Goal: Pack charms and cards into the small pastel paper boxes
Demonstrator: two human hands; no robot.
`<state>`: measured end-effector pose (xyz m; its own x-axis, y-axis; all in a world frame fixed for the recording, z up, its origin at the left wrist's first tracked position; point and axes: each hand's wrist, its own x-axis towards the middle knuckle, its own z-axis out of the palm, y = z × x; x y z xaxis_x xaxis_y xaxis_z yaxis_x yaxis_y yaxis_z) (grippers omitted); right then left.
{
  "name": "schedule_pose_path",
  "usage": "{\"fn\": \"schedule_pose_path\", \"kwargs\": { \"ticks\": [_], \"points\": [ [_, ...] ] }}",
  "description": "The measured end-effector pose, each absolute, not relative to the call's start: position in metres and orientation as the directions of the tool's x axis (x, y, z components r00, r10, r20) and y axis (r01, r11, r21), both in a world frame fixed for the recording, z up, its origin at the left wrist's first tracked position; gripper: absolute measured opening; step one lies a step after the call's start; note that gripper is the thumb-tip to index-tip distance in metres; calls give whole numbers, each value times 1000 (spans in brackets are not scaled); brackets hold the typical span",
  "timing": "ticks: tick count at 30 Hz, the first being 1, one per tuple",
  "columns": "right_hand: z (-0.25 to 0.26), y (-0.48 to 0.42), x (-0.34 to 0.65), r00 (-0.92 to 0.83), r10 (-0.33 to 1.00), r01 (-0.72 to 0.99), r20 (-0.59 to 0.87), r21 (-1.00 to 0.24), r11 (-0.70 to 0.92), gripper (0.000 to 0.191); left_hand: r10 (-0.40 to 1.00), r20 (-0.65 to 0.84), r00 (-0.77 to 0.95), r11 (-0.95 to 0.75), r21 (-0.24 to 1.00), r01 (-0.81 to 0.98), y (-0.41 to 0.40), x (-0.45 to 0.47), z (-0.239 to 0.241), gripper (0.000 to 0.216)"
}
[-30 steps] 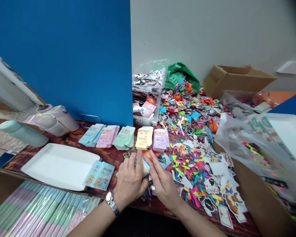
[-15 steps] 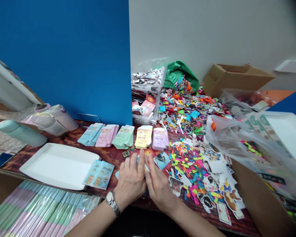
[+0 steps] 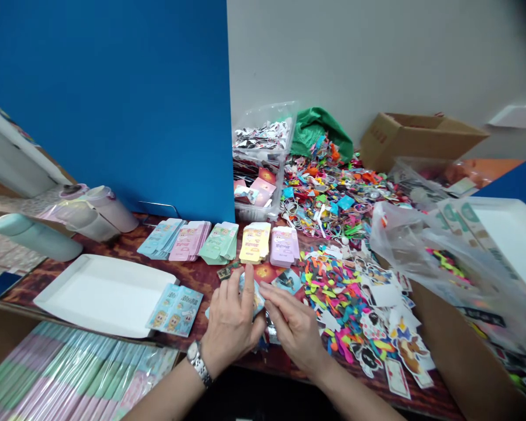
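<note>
Left hand (image 3: 230,324) fingers together, upright against small printed card (image 3: 253,295); right hand (image 3: 291,330) fingers pressed together, tips at card's edge; pinch unclear; card between hands, over table (image 3: 201,280); five pastel card stacks (image 3: 219,242) lined up beyond; loose stickers (image 3: 342,304) heaped right; clear bin (image 3: 267,111) holds cut pieces (image 3: 263,135); plastic bag (image 3: 403,234) holds colored scraps (image 3: 447,260).

Wooden table (image 3: 123,248): white tray (image 3: 105,295), card stacks (image 3: 221,242), paper cutouts (image 3: 333,298).
</note>
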<state>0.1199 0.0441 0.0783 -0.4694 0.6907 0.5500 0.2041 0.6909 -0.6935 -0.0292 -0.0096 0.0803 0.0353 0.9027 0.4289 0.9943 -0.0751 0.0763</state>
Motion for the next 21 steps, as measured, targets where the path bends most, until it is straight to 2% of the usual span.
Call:
{"fn": "schedule_pose_path", "kwargs": {
  "ticks": [4,6,8,11,12,14,16,18,19,21],
  "points": [
    [77,36,116,-515,619,251,594,-586,771,45,912,409,34,-59,50,997,-7,-26,79,88],
    [74,35,116,-502,632,259,590,-595,761,44,915,404,20,-41,45,998,-5,-27,80,87],
    [73,41,117,-468,701,249,538,-681,689,39,911,411,40,-64,45,997,-4,-31,84,84],
    [73,59,123,-300,901,176,315,-910,376,30,843,522,129,-202,85,976,-6,-41,91,93],
    [74,65,124,-210,953,89,219,-966,242,29,803,578,146,-267,130,955,-7,-44,92,101],
    [76,71,123,-107,994,-140,24,-990,9,31,764,636,104,-375,308,875,-7,-46,88,116],
    [77,68,120,-174,979,-290,-110,-944,-157,32,808,589,6,-419,568,709,-6,-43,79,122],
    [76,61,118,-348,923,-265,-164,-927,-264,31,883,464,-75,-365,778,511,-4,-38,68,117],
    [73,60,119,-423,893,-201,-157,-944,-261,32,904,415,-102,-331,833,444,-3,-37,64,111],
    [65,65,129,-487,867,23,-106,-994,-109,34,916,376,-138,-290,860,419,-1,-37,58,98]
  ]
}}
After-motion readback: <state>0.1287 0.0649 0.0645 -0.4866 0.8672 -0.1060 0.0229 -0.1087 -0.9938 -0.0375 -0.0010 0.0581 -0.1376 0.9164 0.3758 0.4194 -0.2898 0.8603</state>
